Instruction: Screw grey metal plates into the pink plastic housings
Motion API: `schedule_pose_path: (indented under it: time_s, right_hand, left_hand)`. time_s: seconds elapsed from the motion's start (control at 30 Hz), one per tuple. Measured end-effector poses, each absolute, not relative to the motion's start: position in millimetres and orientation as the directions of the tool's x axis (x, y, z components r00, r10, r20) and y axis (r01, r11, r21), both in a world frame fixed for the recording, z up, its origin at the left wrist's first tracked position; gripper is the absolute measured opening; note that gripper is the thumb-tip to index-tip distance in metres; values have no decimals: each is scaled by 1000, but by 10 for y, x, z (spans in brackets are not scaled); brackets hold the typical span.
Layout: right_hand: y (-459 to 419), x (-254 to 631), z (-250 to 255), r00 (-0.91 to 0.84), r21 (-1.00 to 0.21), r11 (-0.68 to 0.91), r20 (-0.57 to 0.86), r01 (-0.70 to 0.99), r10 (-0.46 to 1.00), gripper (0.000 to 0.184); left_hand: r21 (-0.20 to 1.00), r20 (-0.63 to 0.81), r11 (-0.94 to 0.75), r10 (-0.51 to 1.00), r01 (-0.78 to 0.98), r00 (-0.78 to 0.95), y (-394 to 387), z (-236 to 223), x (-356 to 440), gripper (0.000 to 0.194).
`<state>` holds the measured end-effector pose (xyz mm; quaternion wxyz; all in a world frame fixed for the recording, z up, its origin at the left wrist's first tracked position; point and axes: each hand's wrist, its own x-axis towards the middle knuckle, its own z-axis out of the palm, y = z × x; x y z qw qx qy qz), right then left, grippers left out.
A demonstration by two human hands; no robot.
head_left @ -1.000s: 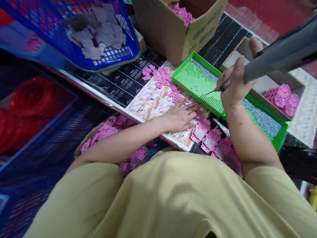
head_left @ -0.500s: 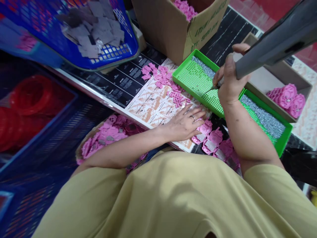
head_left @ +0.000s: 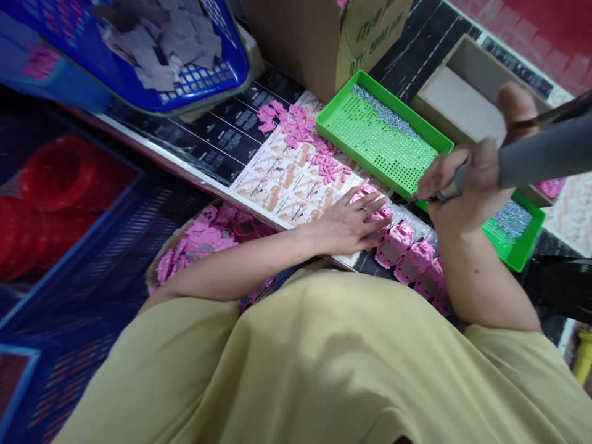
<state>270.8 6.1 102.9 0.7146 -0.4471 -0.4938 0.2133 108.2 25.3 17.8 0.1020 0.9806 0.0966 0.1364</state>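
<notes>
My right hand (head_left: 478, 185) is wrapped around a grey electric screwdriver (head_left: 546, 154), which slants in from the right edge. The driver's tip, blurred, is by the near corner of a green perforated tray (head_left: 342, 135) with small silvery screws (head_left: 388, 111) along its far side. Flat and with fingers spread, my left hand (head_left: 346, 225) rests on the near end of a row of pink plastic parts (head_left: 411, 259), several with grey plates in them. Small loose pink pieces (head_left: 300, 126) lie beyond that hand. My right forearm partly covers a second green tray (head_left: 520, 243) of screws.
A blue basket (head_left: 203, 80) of grey plates stands at the upper left, beside a cardboard box (head_left: 296, 43). An open carton (head_left: 467, 55) is at the right. Below the table edge are a container of pink parts (head_left: 198, 243) and red rings (head_left: 60, 172) in a blue crate.
My right hand has brought the screwdriver from over the green tray toward me, near the row of pink parts. My left hand has shifted slightly along the row. The view has tilted a little.
</notes>
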Motion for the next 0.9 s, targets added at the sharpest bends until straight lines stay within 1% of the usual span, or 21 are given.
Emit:
schedule_pose_path:
  time_s: [0.03,0.07,0.1,0.17,0.23,0.33,0.4,0.5,0.53,0.6,0.63,0.67,0.73,0.8,0.83,0.87,0.9]
  right_hand:
    - [11,2706,965,428,-836,529,535,145,728,47]
    - [-21,2707,906,438,-813,560,567,159,698,49]
    - [-40,2709,855,447,-793,583,594,180,669,43]
    - [-50,2714,787,421,-799,560,595,220,685,27]
    - [-44,2718,750,413,-816,529,576,234,705,24]
    - [-30,2721,697,381,-816,557,570,156,728,17]
    - [-29,2721,651,340,-792,604,595,91,728,19]
    - [-39,2728,608,278,-758,650,638,59,718,19]
    - [-38,2735,615,248,-758,650,642,60,726,22]
    - [-11,2760,676,181,-759,649,646,50,742,33]
    - [21,2775,727,173,-748,662,658,38,733,36]
    - [67,2792,788,195,-727,686,677,28,709,33]
    - [195,2829,910,314,-671,740,711,34,630,10]
    - [356,2874,979,438,-649,754,710,103,551,43]
    - [439,2901,982,471,-664,734,698,143,539,54]
    - [521,2933,961,496,-689,703,680,178,540,61]
    - [596,2968,920,501,-732,650,649,204,573,63]
  left_hand:
    - [223,239,-961,214,161,947,250,181,1095,51]
    - [221,234,-962,212,161,949,249,181,1108,51]
    - [221,230,-962,211,160,950,248,181,1120,51]
    - [226,223,-961,210,159,952,250,174,1144,51]
    - [235,216,-960,204,152,955,257,161,1160,50]
    - [248,209,-958,195,141,958,276,144,1168,51]
    - [244,209,-962,179,126,961,292,142,1167,50]
    - [214,196,-970,158,115,968,314,157,1169,48]
    - [202,187,-972,158,120,970,318,161,1171,47]
    - [182,173,-974,165,133,971,318,159,1174,46]
    - [175,174,-975,165,135,971,316,150,1174,45]
    - [169,184,-976,165,134,969,311,138,1172,46]
    - [165,224,-978,165,130,961,299,105,1164,48]
    - [166,267,-978,171,129,948,289,78,1153,50]
    - [166,283,-977,177,134,943,286,70,1147,50]
    - [164,290,-976,186,143,939,285,66,1142,50]
    - [160,292,-975,196,154,936,285,67,1138,50]
